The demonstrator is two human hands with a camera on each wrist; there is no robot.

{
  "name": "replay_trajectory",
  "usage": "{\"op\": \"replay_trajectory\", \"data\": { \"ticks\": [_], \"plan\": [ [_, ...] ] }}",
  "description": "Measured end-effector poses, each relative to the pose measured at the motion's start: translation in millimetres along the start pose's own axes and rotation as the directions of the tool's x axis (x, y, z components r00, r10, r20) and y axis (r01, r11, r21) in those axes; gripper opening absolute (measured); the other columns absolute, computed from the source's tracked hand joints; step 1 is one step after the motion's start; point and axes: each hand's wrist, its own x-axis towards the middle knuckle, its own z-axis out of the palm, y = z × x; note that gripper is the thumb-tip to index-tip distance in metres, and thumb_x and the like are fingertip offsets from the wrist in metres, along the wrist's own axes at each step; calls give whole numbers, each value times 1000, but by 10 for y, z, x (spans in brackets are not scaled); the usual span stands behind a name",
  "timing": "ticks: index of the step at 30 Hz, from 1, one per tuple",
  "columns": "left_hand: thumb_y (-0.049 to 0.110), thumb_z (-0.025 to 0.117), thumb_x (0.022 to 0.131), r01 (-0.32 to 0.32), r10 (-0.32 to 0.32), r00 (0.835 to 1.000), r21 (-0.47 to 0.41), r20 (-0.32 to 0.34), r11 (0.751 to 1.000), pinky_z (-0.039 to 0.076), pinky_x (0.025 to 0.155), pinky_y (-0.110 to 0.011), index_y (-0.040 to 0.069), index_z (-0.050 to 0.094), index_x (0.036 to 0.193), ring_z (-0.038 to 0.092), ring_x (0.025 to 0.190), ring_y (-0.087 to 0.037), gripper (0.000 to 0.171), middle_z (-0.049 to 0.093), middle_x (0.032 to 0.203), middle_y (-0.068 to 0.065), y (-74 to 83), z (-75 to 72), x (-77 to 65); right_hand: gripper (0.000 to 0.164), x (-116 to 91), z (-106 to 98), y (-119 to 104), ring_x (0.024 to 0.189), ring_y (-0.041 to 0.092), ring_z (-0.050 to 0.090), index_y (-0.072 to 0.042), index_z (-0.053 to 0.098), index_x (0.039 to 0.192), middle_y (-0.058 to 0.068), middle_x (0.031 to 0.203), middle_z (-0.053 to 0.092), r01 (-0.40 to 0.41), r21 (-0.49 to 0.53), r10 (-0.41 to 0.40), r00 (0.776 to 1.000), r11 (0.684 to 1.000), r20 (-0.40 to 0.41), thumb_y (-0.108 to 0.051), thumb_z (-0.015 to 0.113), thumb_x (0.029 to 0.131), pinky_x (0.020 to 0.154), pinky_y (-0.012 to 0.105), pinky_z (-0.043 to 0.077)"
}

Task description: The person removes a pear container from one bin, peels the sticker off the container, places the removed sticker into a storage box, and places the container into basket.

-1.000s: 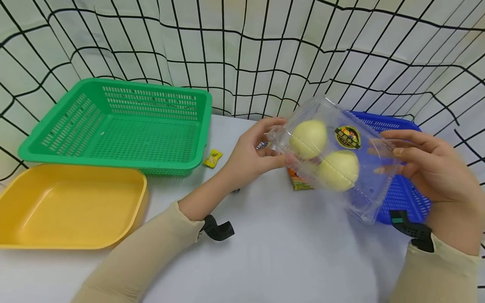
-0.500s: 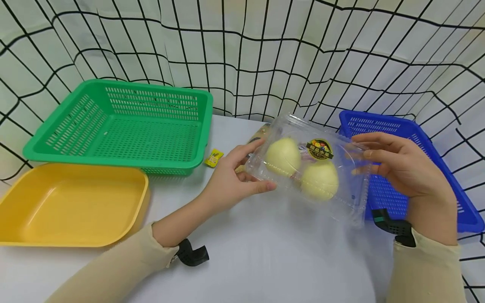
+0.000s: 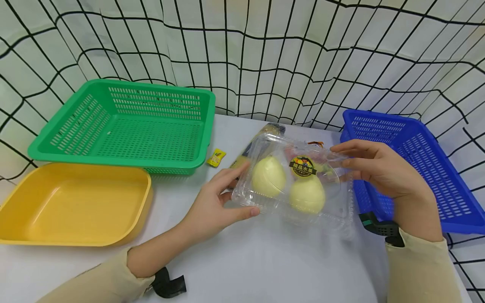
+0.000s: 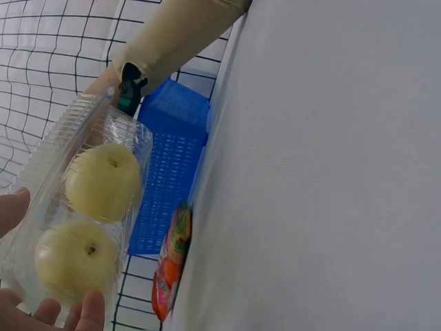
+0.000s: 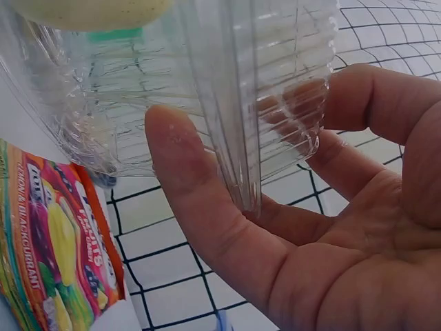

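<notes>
Both hands hold a clear plastic clamshell box (image 3: 335,206) with two round, pale yellow-green fruits (image 3: 307,194) inside and a black fruit label (image 3: 302,166) on its lid. My left hand (image 3: 214,202) grips the box's left end, thumb on the near side. At the opposite end my right hand (image 3: 382,172) holds the edge; in the right wrist view its thumb (image 5: 186,158) presses one side of the rim, other fingers behind. The left wrist view shows the fruits (image 4: 102,183) through the box wall. Beneath the box, a colourful fruit sweets bag (image 5: 58,241) is partly hidden.
A blue basket (image 3: 451,168) stands at the right, beside the right hand. To the left are a green basket (image 3: 125,164) and a yellow tub (image 3: 75,202). A small yellow wrapped sweet (image 3: 216,157) and a long dark-and-yellow packet (image 3: 270,129) lie mid-table. Black wire mesh (image 3: 242,63) rises behind.
The box has moved left and down, away from over the blue basket, and turned from steeply tilted to flatter. Both hands have moved along with it, keeping their grip.
</notes>
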Motion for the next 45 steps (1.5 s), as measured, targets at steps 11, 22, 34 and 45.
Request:
{"op": "replay_trajectory", "data": {
  "ticks": [11,22,34,45],
  "plan": [
    [4,97,81,33,-31,999,-116,15,993,61,102,-36,13,55,157,62,127,-35,86,58,144,-13,-65,-18,-300,36,102,191,43,109,33,73,-1,67,138,19,142,61,-86,-101,94,993,991,76,-3,70,102,88,45,66],
    [-1,93,82,37,-31,999,-184,37,982,65,93,-40,6,54,150,67,115,-37,79,58,137,-21,-214,5,-409,37,136,280,90,98,34,74,3,61,142,25,145,58,-134,-135,151,980,982,128,-9,68,107,86,44,66],
    [0,93,83,84,-77,996,-178,40,980,64,93,-38,7,56,149,66,119,-38,76,60,134,-21,-380,42,-400,24,171,341,131,115,38,66,-1,60,130,23,142,58,-136,-234,178,970,963,166,-8,64,108,86,46,67],
    [1,97,80,69,-67,997,-95,22,993,65,91,-37,10,57,147,60,124,-36,79,55,142,-14,-394,26,-381,24,196,395,128,112,32,64,-5,62,130,18,137,61,-93,-354,153,978,931,146,-6,65,106,91,41,61]
  ]
}}
